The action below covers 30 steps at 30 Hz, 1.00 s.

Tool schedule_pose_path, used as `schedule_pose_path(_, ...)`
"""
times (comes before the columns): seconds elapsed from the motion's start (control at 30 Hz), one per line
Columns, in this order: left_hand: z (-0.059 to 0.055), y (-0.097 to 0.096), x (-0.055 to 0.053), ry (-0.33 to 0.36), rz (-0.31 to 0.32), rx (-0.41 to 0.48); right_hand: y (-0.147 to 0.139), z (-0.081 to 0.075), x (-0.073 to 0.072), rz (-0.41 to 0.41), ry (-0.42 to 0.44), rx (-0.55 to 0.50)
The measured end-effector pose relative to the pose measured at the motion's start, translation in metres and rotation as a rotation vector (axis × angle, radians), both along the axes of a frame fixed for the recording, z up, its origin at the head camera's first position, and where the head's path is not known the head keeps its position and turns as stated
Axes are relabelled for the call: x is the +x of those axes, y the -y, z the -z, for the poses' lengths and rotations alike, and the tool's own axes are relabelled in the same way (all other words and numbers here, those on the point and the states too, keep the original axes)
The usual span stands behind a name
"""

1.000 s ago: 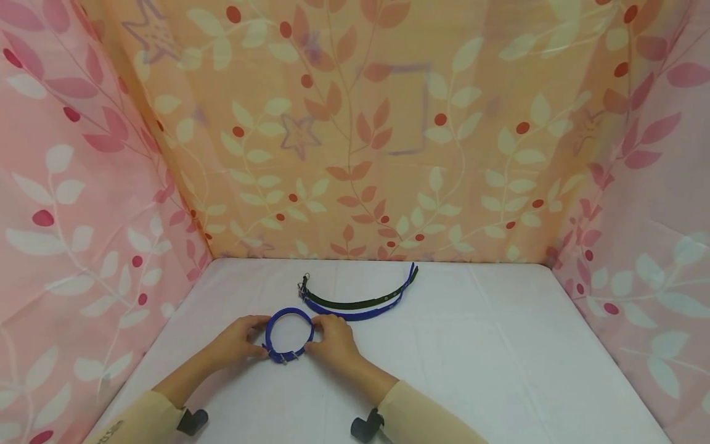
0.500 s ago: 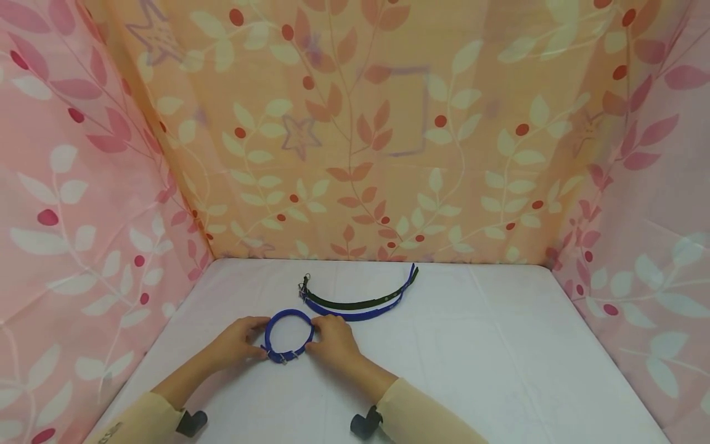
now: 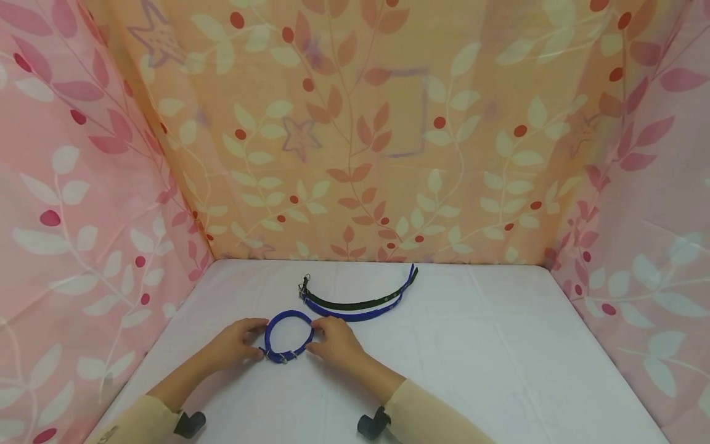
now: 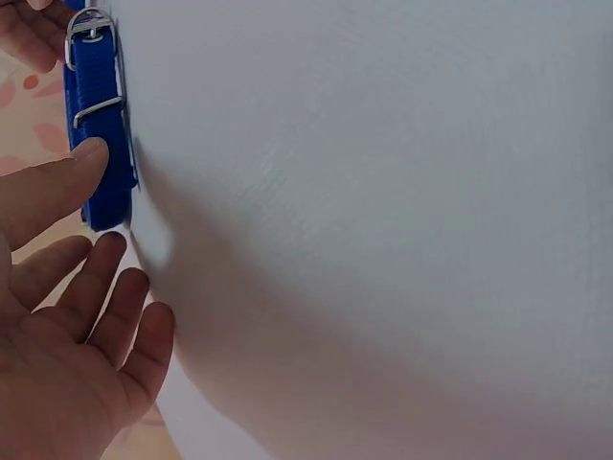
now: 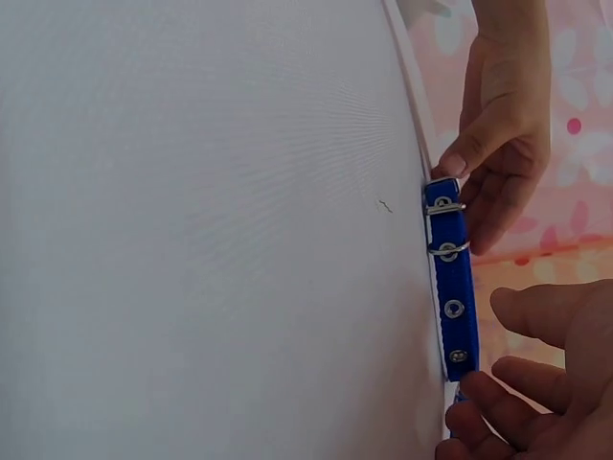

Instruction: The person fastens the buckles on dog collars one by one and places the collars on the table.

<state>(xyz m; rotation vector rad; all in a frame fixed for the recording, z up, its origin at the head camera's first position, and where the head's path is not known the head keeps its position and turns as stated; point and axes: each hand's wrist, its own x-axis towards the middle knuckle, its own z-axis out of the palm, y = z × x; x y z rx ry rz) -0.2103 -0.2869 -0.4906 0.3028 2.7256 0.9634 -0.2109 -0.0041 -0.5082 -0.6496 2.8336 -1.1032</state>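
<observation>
A blue buckled collar (image 3: pixel 289 313) stands on its edge as a closed ring on the white table. Its metal buckle (image 4: pixel 92 29) and keeper loop show close up in the left wrist view; eyelets run along the strap in the right wrist view. My left hand (image 3: pixel 235 342) is at the ring's left side, fingers spread and loosely bent, the thumb close to the strap. On the other side is my right hand (image 3: pixel 335 339), with relaxed fingers at the ring and the thumb apart from the strap in the right wrist view. Whether the fingertips touch it is hard to tell.
Behind the ring lie two unbuckled collars side by side, one black (image 3: pixel 349 305) and one blue (image 3: pixel 360 317), their buckles at the left. The white table (image 3: pixel 499 351) ends at patterned cloth walls (image 3: pixel 355 154) at the back and both sides.
The ring stays in place. My left fingers have drawn very slightly away from it to the left, and my right forearm has shifted a little to the right.
</observation>
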Motion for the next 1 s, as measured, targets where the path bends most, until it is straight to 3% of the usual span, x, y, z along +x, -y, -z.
schedule_pose_path(0.33,-0.011,0.003,0.002,-0.118,0.004,0.015,-0.017,-0.017,0.010,-0.051,0.061,-0.114)
schedule_pose_path(0.67,-0.021,-0.012,-0.005,-0.105,-0.054,0.009,-0.049,-0.021,0.006,-0.003,0.036,-0.166)
schedule_pose_path(0.87,-0.027,-0.026,-0.007,-0.092,-0.064,0.024,-0.067,-0.023,0.002,0.031,-0.001,-0.181)
schedule_pose_path(1.0,-0.029,-0.034,-0.010,-0.121,-0.059,0.026,-0.080,-0.028,0.001,0.047,-0.016,-0.216)
